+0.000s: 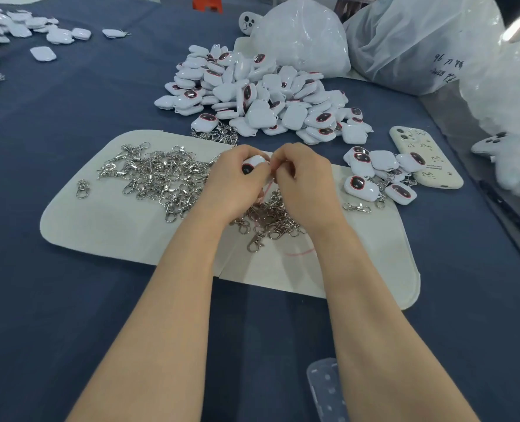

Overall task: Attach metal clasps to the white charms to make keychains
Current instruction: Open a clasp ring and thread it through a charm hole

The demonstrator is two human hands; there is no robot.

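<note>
evidently mid-fitting, the left hand (233, 178) curled round a white charm (252, 164) and held it above the pale mat (106, 220), dark face turned up. the right hand (304, 178) had its fingertips bunched and pinching at the charm's edge. whether a clasp sat between them was hidden. loose metal clasps (161, 175) lay in a tangle on the mat, right under and beside both hands, and the charm pile (261, 99) sat just beyond.

the likely trouble was the tangle. a clasp lifted from it could drag linked neighbours along and spill them onto the blue cloth (70, 117). with the joint hidden by fingers, the ring might close only partway and the charm drop off later. a slip of the pinch could also send the charm into the finished keychains (374, 181) near the phone (426, 156).
</note>
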